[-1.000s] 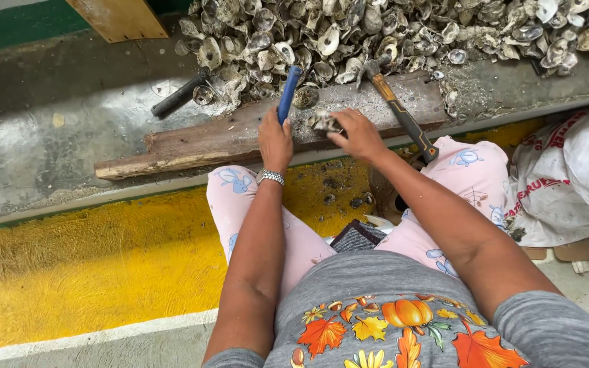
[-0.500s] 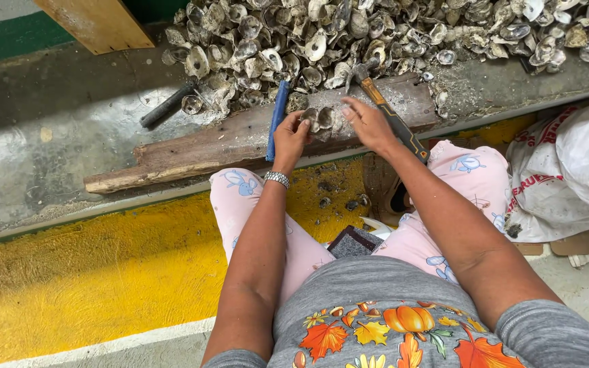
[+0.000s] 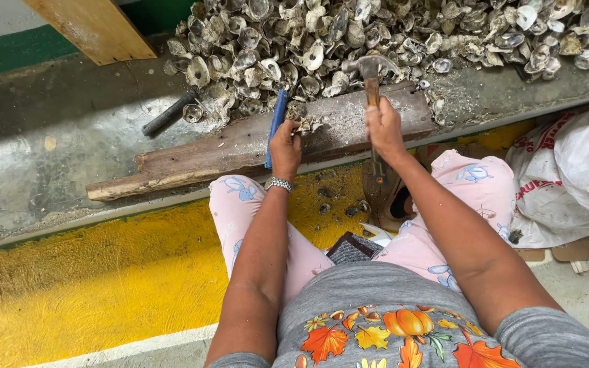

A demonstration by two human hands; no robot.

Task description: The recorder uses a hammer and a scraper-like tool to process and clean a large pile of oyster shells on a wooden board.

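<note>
oyster shell (image 3: 306,125) sits pinned on the weathered wooden plank (image 3: 240,146), steadied by the left hand (image 3: 285,146), whose grip is clenched both on the shell and on a blue-handled knife (image 3: 275,126) that stands up along the fingers. a second ago this hand was lifted a little with the blue tool raised; now it has settled onto the plank with the shell pressed down just in front of the fingertips.

the right hand (image 3: 383,129) has changed more. a second ago it lay low on the plank beside the shell, and the hammer (image 3: 372,78) lay slanted off to the right; now its grip is closed around the wooden handle, and the metal head is up over the far edge of the plank, near the shell pile (image 3: 376,34). judging by that, the work has passed from placing the shell to striking it, with the hammer head poised a little to the right of the held shell rather than on it.

a dark cylindrical handle (image 3: 170,112) lies on the concrete desk (image 3: 56,157) to the left, apart from both hands. a white plastic sack (image 3: 567,177) slumps at the right, beside the knee in pink patterned trousers, and a silver bracelet (image 3: 279,184) circles the left wrist.
</note>
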